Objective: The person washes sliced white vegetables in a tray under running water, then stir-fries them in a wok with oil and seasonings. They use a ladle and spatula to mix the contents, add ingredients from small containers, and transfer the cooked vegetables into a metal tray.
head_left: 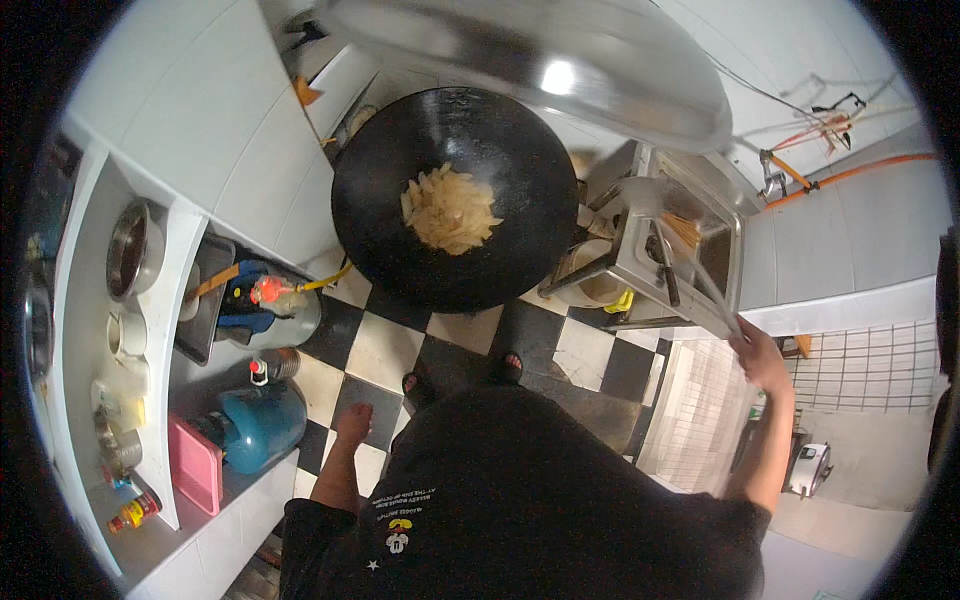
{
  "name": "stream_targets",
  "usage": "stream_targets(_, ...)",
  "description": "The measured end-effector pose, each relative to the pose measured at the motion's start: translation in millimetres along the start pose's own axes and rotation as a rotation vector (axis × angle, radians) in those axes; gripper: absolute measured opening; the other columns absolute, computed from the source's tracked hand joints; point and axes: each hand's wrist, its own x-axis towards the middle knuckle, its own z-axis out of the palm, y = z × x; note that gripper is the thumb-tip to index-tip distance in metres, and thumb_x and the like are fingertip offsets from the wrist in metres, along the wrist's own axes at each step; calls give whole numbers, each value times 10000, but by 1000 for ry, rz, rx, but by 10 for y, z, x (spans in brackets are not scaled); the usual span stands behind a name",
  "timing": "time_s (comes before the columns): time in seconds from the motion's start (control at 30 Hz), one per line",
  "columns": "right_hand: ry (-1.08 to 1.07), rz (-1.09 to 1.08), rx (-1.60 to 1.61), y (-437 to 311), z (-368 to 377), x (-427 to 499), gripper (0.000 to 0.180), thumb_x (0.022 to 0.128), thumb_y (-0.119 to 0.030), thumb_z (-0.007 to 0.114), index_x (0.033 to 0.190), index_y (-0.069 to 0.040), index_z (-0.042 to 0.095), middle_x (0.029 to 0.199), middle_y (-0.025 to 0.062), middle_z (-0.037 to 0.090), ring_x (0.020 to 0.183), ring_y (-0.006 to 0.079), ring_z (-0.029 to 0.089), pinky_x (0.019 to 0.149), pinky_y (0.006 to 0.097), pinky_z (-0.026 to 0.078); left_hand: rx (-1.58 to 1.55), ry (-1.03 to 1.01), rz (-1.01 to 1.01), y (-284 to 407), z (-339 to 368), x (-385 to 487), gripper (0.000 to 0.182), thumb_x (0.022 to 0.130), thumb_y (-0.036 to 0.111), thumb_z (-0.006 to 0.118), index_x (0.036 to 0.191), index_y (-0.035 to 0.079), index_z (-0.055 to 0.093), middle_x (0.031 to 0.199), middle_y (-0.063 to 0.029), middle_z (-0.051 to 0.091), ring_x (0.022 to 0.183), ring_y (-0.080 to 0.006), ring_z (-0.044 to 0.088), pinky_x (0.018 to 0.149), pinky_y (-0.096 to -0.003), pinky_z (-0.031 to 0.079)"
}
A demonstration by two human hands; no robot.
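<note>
A large black wok [525,247] is in front of me at the upper middle. Pale cut pieces of food [452,208] lie heaped in its centre. My right hand [761,358], out to the right, grips the long handle of a metal cooking utensil [701,274]. Motion blurs its broad head, so I cannot tell a ladle from a spatula. That head is over the steel sink stand, to the right of the wok and apart from it. My left hand [355,424] hangs low at my side with curled fingers, and nothing shows in it.
A dark-handled utensil [667,271] rests on the steel sink stand [626,262]; a whitish bucket [592,271] is below. Above the wok slopes a large shiny metal surface [480,45]. Left shelves hold a metal bowl [154,259], a pink tray [196,469] and a teal gas cylinder [266,424].
</note>
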Motion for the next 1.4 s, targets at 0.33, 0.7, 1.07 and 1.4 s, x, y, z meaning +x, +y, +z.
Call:
stream_targets(0.33, -870, -219, -521, -2088, 1227, 940, 498, 952, -352, 509, 1409, -186, 399, 647, 5, 536, 488, 84, 454, 443, 247, 400, -866, 134, -522, -2238, 95, -814, 280, 868, 264, 442, 754, 19, 517, 592, -93, 538, 403, -194, 514, 348, -330, 384)
stream_targets(0.7, -671, -171, 141, -3073, 2591, 2274, 266, 942, -315, 472, 1122, -122, 506, 554, -8, 422, 402, 111, 398, 351, 276, 333, -1012, 356, -650, -1040, 1415, -1989, 260, 910, 301, 526, 823, 56, 513, 599, -70, 525, 407, -192, 509, 337, -312, 403)
stream_targets(1.07, -455, -786, -393, -2180, 1942, 1859, 241, 957, -272, 462, 1073, -88, 565, 577, 26, 499, 390, 144, 461, 345, 288, 370, -1111, 250, -435, -744, 743, -1025, 198, 925, 228, 470, 853, 51, 519, 617, -69, 536, 400, -166, 492, 334, -289, 375)
stream_targets(1.4, -508, -691, -597, -2398, 1747, 2231, 329, 934, -272, 467, 1200, -85, 516, 675, 67, 539, 501, 158, 551, 410, 309, 455, -1027, 332, -455, -546, 390, -1066, 197, 923, 256, 513, 903, 61, 526, 620, -42, 513, 439, -138, 489, 363, -261, 365)
